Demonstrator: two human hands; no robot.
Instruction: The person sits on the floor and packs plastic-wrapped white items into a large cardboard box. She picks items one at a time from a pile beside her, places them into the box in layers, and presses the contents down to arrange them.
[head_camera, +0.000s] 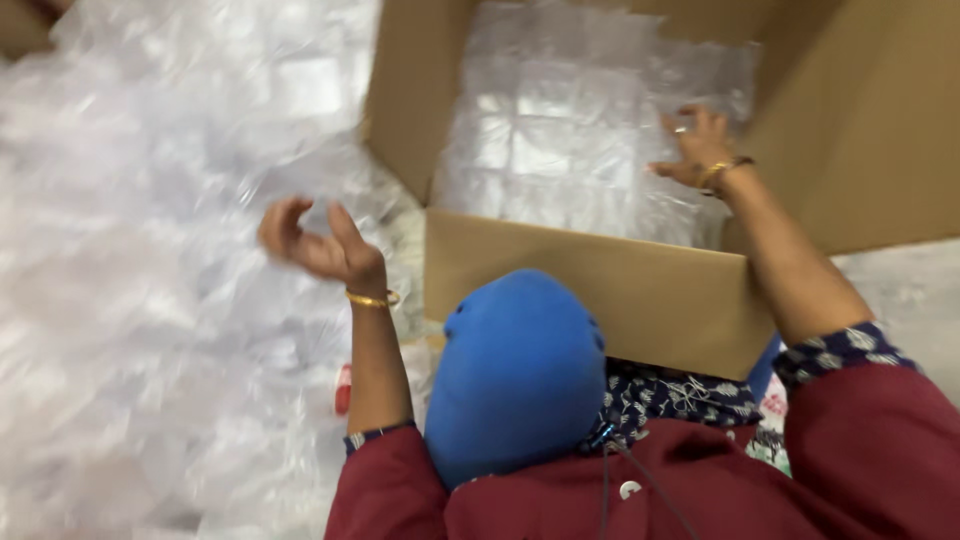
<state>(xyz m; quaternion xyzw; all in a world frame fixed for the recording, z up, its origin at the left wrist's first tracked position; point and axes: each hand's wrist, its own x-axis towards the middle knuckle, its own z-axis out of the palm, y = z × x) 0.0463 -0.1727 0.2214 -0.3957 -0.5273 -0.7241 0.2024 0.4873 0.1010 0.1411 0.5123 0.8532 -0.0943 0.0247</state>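
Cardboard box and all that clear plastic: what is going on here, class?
A person in maroon sleeves is working at an open cardboard box lined with clear plastic packets. The right hand rests on the packets inside the box. The left hand is raised, fingers curled and empty, over a loose heap of plastic packets beside the box.

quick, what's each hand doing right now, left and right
Left hand: open, fingers curled, holding nothing, over the pile of clear plastic packets.
Right hand: open, resting on the packets in the cardboard box.
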